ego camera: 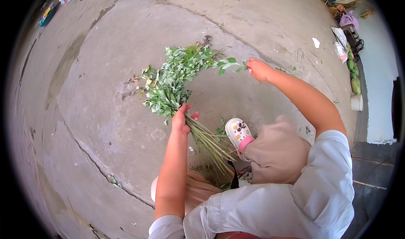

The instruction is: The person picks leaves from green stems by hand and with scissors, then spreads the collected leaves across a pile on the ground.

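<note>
My left hand (pixel 182 120) grips a bundle of leafy green stalks (pixel 208 134) near the base of its leaves. The long bare stems slant from the hand toward my lap, and the silvery-green foliage (pixel 177 74) spreads away from me, above or on the concrete. Out to the right, my right hand (pixel 258 69) pinches a leafy sprig (pixel 229 64). The sprig's other end meets the right side of the foliage; whether it is joined to it I cannot tell. Withered brownish leaves (pixel 207 40) show at the foliage's far edge.
My white clog (pixel 237 132) with a pink strap is beside the stems, with leaf scraps nearby. A crack (pixel 95 166) crosses the concrete floor (pixel 120 134). Along the right wall stand green gourd-like fruits (pixel 354 71), a white pot (pixel 356 102) and sacks (pixel 340 51). A teal crate (pixel 47 16) is far left.
</note>
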Motion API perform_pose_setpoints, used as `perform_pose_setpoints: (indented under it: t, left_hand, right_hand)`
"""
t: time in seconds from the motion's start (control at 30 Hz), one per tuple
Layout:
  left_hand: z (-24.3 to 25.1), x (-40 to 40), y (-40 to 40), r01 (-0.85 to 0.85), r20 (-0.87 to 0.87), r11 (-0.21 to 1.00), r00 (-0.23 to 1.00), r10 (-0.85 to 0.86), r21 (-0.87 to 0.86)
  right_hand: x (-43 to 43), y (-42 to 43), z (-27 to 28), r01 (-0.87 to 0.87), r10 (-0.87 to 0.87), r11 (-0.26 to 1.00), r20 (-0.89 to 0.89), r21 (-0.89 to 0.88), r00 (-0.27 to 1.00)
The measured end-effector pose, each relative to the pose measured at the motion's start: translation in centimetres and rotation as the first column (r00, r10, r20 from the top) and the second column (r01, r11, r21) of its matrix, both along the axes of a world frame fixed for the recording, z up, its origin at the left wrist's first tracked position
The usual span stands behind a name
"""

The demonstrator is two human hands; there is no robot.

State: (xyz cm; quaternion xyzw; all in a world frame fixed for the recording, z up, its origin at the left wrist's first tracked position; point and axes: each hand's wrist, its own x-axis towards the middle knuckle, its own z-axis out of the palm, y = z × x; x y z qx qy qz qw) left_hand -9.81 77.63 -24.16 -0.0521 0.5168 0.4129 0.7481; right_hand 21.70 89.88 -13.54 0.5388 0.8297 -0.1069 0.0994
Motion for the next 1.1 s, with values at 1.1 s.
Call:
perform_pose_setpoints:
  t: [1.1]
  left_hand:
    - [6.3,-6.6,-5.4,-0.267,-0.227,0.964,0.938,0.26,0.0]
  right_hand:
    - [-3.7,2.5,-16.1,-0.123,-0.33,0.659,-0.432,-0.742,0.839]
